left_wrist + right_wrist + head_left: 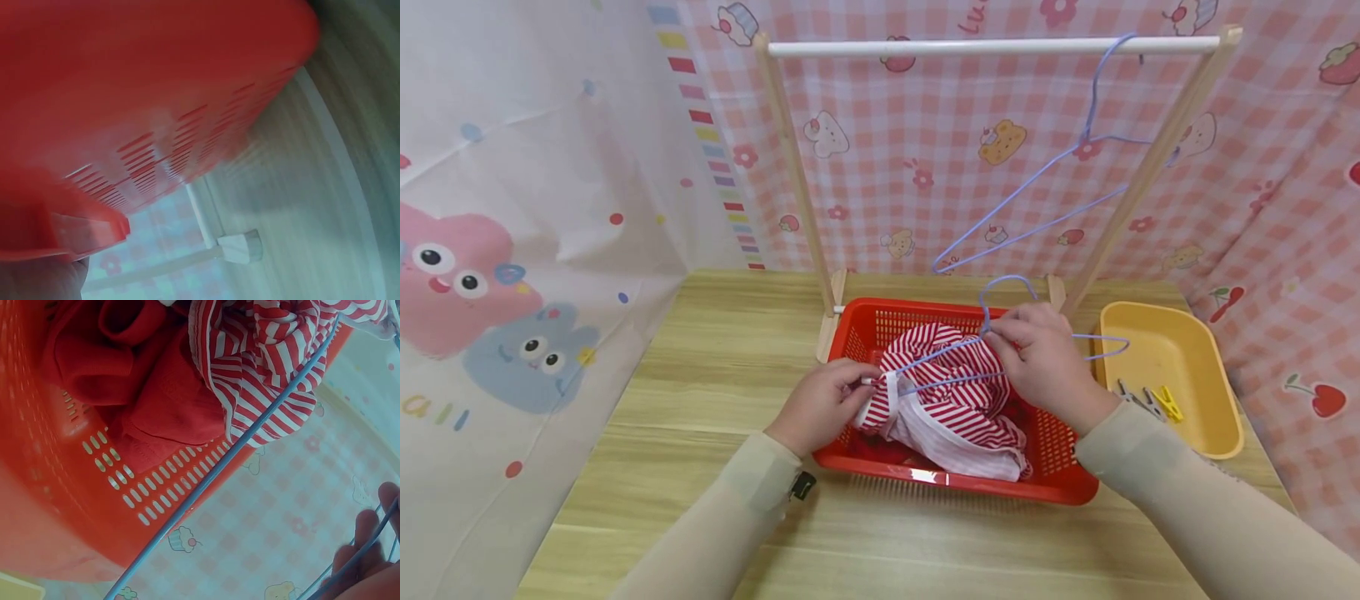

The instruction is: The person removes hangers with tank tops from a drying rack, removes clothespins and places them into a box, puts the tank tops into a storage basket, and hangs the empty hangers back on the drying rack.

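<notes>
A red-and-white striped garment (966, 392) with a white lining lies bunched in a red basket (955, 477). My left hand (823, 404) pinches the garment's edge at the basket's left side. A blue wire hanger (943, 354) stretches over the basket, its left end at the garment's edge. My right hand (1041, 354) grips this hanger just below its hook. In the right wrist view my right hand (369, 553) curls round the wire, and a plain red cloth (169, 406) lies beside the stripes. Mostly the basket's outer wall (144, 94) fills the left wrist view.
Behind the basket stands a wooden rack with a white rod (925, 50). Another blue hanger (1037, 171) hangs from the rod near its right post (1150, 167). At the right, a yellow tray (1206, 375) holds several clothes pegs (1168, 404). Patterned cloths surround the wooden table (662, 467).
</notes>
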### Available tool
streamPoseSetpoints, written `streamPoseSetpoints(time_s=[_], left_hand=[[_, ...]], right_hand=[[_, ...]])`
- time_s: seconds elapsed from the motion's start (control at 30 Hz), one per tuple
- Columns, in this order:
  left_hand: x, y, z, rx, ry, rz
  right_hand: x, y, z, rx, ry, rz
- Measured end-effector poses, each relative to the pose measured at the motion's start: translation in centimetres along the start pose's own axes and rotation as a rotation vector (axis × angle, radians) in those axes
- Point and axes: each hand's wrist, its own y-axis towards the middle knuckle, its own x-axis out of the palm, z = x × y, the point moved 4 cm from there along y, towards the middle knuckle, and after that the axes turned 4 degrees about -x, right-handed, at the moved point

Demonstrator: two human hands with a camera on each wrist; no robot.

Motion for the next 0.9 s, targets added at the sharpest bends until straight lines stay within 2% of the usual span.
streamPoseSetpoints(time_s=[0.13, 0.3, 0.67, 0.9], left_hand=[[0.08, 0.04, -0.10, 0.007, 0.011, 0.008], [0.30, 0.15, -0.01, 0.021, 0.015, 0.000], [0.52, 0.06, 0.17, -0.011, 0.000, -0.029], [0.65, -0.09, -0.05, -0.028, -0.018, -0.048]], right_hand=[[0.20, 0.04, -0.15, -0.024, -0.047, 0.048], [0.36, 0.16, -0.36, -0.014, -0.104, 0.068], [0.47, 0.19, -0.64, 0.072, -0.091, -0.022], [0.28, 0.51, -0.92, 0.084, -0.127, -0.031]])
